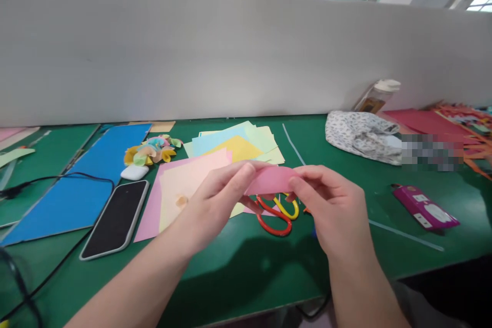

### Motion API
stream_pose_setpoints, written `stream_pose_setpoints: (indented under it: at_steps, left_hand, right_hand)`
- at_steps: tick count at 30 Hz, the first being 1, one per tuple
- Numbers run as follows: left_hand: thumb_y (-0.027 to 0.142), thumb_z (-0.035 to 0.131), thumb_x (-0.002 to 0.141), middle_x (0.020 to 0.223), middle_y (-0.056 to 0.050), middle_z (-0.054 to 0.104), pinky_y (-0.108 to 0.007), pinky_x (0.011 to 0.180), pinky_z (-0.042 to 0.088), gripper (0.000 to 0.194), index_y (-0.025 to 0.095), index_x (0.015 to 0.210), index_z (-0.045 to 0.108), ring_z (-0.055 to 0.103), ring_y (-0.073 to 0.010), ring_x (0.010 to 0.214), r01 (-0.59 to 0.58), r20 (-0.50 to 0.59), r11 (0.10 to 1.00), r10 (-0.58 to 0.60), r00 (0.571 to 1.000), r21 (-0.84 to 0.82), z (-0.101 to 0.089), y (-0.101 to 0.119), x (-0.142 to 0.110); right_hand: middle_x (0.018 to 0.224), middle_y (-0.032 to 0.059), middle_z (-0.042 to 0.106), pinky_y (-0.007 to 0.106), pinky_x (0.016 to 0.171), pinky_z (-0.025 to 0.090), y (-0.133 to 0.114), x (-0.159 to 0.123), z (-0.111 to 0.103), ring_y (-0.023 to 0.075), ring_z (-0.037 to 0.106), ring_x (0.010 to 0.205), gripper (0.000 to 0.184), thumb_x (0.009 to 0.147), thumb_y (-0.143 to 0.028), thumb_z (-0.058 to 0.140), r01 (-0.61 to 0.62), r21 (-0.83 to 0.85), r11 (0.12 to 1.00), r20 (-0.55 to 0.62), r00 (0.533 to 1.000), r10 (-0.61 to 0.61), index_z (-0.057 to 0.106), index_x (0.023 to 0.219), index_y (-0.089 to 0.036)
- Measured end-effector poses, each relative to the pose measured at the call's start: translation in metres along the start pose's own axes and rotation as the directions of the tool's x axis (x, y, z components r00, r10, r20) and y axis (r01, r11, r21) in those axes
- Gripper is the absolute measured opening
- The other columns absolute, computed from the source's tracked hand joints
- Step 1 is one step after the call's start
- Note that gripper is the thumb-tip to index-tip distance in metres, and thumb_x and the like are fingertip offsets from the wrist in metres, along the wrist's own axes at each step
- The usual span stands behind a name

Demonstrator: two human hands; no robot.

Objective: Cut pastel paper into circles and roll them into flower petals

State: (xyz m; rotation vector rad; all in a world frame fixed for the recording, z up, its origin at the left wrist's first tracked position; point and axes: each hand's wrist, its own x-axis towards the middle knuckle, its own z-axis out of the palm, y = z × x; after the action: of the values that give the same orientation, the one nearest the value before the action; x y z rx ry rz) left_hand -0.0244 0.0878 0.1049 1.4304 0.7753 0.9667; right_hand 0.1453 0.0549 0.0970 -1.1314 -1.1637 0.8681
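A small piece of pink paper is stretched between my two hands above the green table. My left hand pinches its left end between thumb and fingers. At its right end, my right hand grips the paper the same way. Just below and behind the paper lie scissors with red and yellow handles, their blades hidden. Left of them, sheets of pink and cream paper are partly covered by my left hand. Blue, yellow and pale green sheets lie fanned out behind.
A phone, a white case, folded paper flowers and a blue board lie left, with a black cable across. Right are a purple packet, a patterned cloth and a bottle. A white partition stands behind.
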Motion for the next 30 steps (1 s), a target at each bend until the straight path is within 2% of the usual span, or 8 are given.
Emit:
stream_pose_setpoints:
  at_steps: [2,4,8,13,18,24,27,30]
  left_hand:
    - [0.039,0.068,0.086,0.094,0.002,0.076,-0.02,0.068,0.062,0.024,0.033,0.109,0.073,0.071,-0.0139,0.08,-0.027,-0.063,0.998,0.03,0.998,0.05,0.003,0.0,-0.002]
    - [0.03,0.078,0.078,0.088,0.004,0.077,-0.019,0.068,0.062,0.036,0.033,0.113,0.071,0.072,-0.0123,0.076,-0.032,-0.127,0.993,0.047,0.991,0.117,0.008,0.002,-0.005]
    - [0.027,0.075,0.081,0.077,0.005,0.076,-0.017,0.062,0.06,0.036,0.032,0.116,0.069,0.07,-0.0099,0.065,-0.026,-0.185,0.987,0.056,0.981,0.16,0.015,0.006,-0.009]
    - [0.026,0.073,0.083,0.079,0.004,0.078,-0.017,0.061,0.06,0.036,0.031,0.118,0.067,0.072,-0.0118,0.067,-0.027,-0.216,0.981,0.07,0.974,0.194,0.017,0.007,-0.011]
    - [0.026,0.073,0.082,0.076,0.006,0.077,-0.016,0.058,0.058,0.037,0.034,0.118,0.066,0.071,-0.0106,0.062,-0.037,-0.221,0.977,0.084,0.972,0.211,0.017,0.008,-0.013]
    - [0.024,0.072,0.083,0.074,0.005,0.076,-0.018,0.063,0.06,0.042,0.035,0.123,0.062,0.071,-0.0111,0.064,-0.053,-0.202,0.971,0.101,0.974,0.232,0.018,0.007,-0.014]
    - [0.022,0.07,0.084,0.073,0.005,0.076,-0.017,0.062,0.059,0.044,0.036,0.125,0.061,0.071,-0.011,0.063,-0.08,-0.149,0.958,0.125,0.981,0.276,0.017,0.006,-0.014]
    - [0.021,0.069,0.084,0.072,0.006,0.075,-0.017,0.061,0.058,0.045,0.036,0.126,0.06,0.071,-0.0108,0.063,-0.092,-0.144,0.945,0.143,0.979,0.313,0.017,0.005,-0.014]
  right_hand:
    - [0.068,-0.003,0.072,0.019,0.054,0.058,-0.002,0.0,0.0,0.0109,0.069,0.059,0.004,0.078,-0.021,0.076,-0.023,0.023,0.999,-0.031,0.999,0.023,0.071,0.077,-0.021]
    - [0.073,-0.0033,0.074,0.018,0.055,0.059,0.0,-0.001,0.0,0.0101,0.069,0.06,0.006,0.078,-0.019,0.077,0.015,0.02,1.0,-0.033,0.999,-0.015,0.073,0.08,-0.022]
    - [0.08,-0.0041,0.075,0.015,0.054,0.059,0.006,-0.003,-0.002,0.0093,0.071,0.063,0.013,0.08,-0.018,0.076,0.122,-0.006,0.992,-0.051,0.991,-0.122,0.074,0.089,-0.027]
    - [0.081,-0.0071,0.074,0.009,0.059,0.058,0.006,-0.006,-0.002,0.0073,0.071,0.072,0.027,0.08,-0.01,0.074,0.188,-0.042,0.981,-0.063,0.98,-0.19,0.074,0.093,-0.034]
    - [0.082,-0.0072,0.074,0.01,0.057,0.057,0.006,-0.007,-0.001,0.0075,0.07,0.07,0.028,0.08,-0.009,0.072,0.186,-0.032,0.982,-0.062,0.98,-0.188,0.074,0.092,-0.034]
    - [0.073,-0.009,0.073,0.012,0.042,0.048,0.002,-0.009,0.0,0.0049,0.06,0.05,0.025,0.079,-0.013,0.073,0.097,-0.027,0.995,-0.062,0.993,-0.099,0.077,0.089,-0.036]
    - [0.073,-0.0077,0.073,0.011,0.051,0.051,0.0,-0.006,-0.002,0.0053,0.063,0.058,0.016,0.08,-0.017,0.073,0.062,-0.1,0.993,0.002,0.998,-0.062,0.078,0.083,-0.031]
    - [0.072,-0.0065,0.072,0.011,0.056,0.052,0.0,-0.004,-0.004,0.0058,0.064,0.063,0.011,0.081,-0.018,0.072,0.061,-0.157,0.986,0.063,0.997,-0.051,0.077,0.077,-0.026]
